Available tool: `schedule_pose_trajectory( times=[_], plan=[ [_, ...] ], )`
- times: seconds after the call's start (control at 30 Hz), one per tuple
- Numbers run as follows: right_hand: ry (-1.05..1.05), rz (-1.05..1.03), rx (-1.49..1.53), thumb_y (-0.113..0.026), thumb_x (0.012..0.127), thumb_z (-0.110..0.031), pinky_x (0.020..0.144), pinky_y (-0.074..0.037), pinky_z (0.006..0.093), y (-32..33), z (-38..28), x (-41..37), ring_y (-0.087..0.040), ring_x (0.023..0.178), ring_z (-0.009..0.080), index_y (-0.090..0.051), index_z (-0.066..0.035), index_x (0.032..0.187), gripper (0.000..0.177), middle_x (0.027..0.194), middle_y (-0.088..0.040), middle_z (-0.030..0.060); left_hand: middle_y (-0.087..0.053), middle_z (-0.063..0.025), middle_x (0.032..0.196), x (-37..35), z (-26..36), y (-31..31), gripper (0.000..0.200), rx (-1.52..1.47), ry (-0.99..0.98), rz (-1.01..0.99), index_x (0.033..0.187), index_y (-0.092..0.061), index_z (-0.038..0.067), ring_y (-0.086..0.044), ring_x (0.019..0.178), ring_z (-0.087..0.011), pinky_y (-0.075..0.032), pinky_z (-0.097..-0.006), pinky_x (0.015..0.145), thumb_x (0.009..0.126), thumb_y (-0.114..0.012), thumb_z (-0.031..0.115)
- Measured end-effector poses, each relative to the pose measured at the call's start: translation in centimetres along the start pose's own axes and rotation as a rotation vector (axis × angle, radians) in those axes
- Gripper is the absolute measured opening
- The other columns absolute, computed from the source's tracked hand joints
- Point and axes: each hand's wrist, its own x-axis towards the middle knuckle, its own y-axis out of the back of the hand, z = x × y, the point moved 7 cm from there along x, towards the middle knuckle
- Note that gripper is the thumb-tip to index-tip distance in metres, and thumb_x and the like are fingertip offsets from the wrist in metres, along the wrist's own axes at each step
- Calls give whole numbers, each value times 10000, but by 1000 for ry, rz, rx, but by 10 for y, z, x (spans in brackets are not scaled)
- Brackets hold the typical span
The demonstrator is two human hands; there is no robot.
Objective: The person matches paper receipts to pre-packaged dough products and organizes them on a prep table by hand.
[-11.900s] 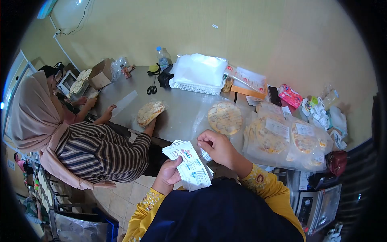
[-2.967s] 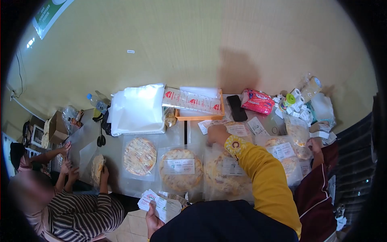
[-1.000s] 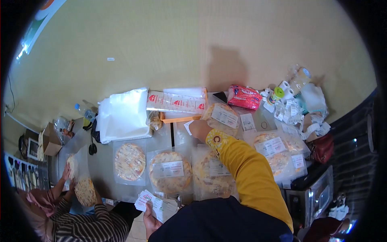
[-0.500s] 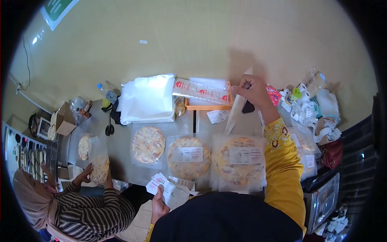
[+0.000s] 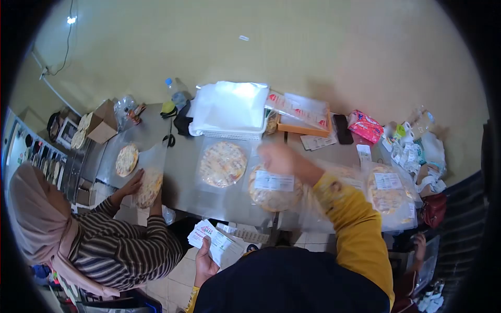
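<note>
My left hand (image 5: 205,261) is closed around a fanned stack of printed labels (image 5: 213,241), low in front of my body. Over the labelled bag of pizza (image 5: 274,194) near the middle of the table hangs my right hand (image 5: 282,158), smeared by motion; its fingers cannot be made out. Left of it lies a bagged pizza (image 5: 223,164) with no label on top. My yellow right sleeve (image 5: 355,219) partly hides another bagged pizza (image 5: 326,201). Further right is a labelled bagged pizza (image 5: 385,195).
At the left, a person in a striped top (image 5: 120,245) holds a bagged pizza (image 5: 150,188). Along the back stand a white basket (image 5: 229,133), an orange tray (image 5: 300,128), a phone (image 5: 342,129) and a pink packet (image 5: 366,125). Another person's hand (image 5: 419,244) shows at right.
My right hand has come from beside the orange tray down and left to above the labelled pizza; the pale strip it held no longer shows. The view has turned left. My left hand keeps the labels.
</note>
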Motion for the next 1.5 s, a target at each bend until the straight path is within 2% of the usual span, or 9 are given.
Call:
schedule_pose_trajectory(
  times=[0.03, 0.07, 0.2, 0.5, 0.6, 0.8, 0.9, 1.23, 1.5],
  plan=[
    [31, 8, -198, -541, 653, -28, 609, -446, 438, -54, -3, -6, -560, 700, 340, -554, -38, 745, 94, 750, -573, 160, -560, -112, 1160, -3, 4, 4, 442, -1, -6, 4, 1227, -452, 57, -528, 1080, -294, -399, -445, 946, 866, -554, 291],
    [-168, -170, -177, -540, 659, -20, 653, -468, 438, -98, -5, -16, -581, 759, 360, -566, -30, 773, 117, 782, -592, 179, -570, -116, 1147, -5, 7, 9, 432, -2, -12, 3, 1210, -473, 55, -535, 1067, -299, -402, -449, 940, 862, -559, 296],
    [-372, -131, -102, -520, 682, -36, 697, -470, 450, -189, -8, -47, -597, 785, 373, -556, 1, 811, 138, 786, -605, 211, -572, -119, 1146, -17, 21, 19, 443, -5, -1, -29, 1211, -474, 61, -531, 1076, -302, -398, -454, 944, 856, -567, 309],
    [-450, 111, -109, -525, 686, -66, 685, -471, 466, -186, -4, -73, -590, 739, 407, -530, 16, 870, 202, 749, -600, 237, -539, -116, 1187, -23, 38, 25, 467, 54, 56, -107, 1262, -408, 59, -515, 1100, -292, -385, -432, 968, 877, -544, 285],
    [-409, 43, -128, -590, 721, -123, 631, -490, 402, -179, -9, -82, -615, 655, 321, -518, 24, 869, 221, 680, -599, 195, -530, -121, 1199, -19, 45, 17, 460, 30, 95, -112, 1267, -404, 56, -511, 1109, -293, -381, -436, 973, 880, -541, 264],
    [-221, 74, 1025, -617, 831, -138, 671, -455, 238, -153, -116, -89, -574, 756, 93, -520, -20, 902, 169, 812, -593, 55, -517, -130, 1212, -16, 44, -18, 487, -4, 179, -294, 1283, -382, 57, -502, 1128, -295, -390, -450, 967, 868, -559, 241],
    [-126, 57, 1122, -585, 845, -68, 686, -437, 210, -159, -133, -93, -532, 781, 57, -518, -34, 938, 119, 860, -566, 11, -516, -132, 1210, -15, 37, -26, 485, 19, 205, -300, 1278, -384, 46, -503, 1125, -293, -388, -445, 970, 870, -557, 241],
    [-269, 97, 926, -602, 818, -66, 629, -443, 220, -128, -121, -122, -544, 693, 57, -604, -10, 970, 162, 799, -609, 26, -521, -134, 1204, -15, 5, -45, 480, 54, 357, -417, 1270, -394, 27, -513, 1112, -281, -384, -429, 969, 869, -559, 234],
    [92, 138, 275, -626, 757, -79, 687, -462, 298, -63, -144, -147, -569, 793, 222, -650, -68, 893, 138, 862, -570, 83, -518, -122, 1215, -19, -34, -71, 497, 121, 424, -425, 1277, -393, 29, -517, 1111, -263, -390, -411, 964, 870, -560, 259]
  ],
)
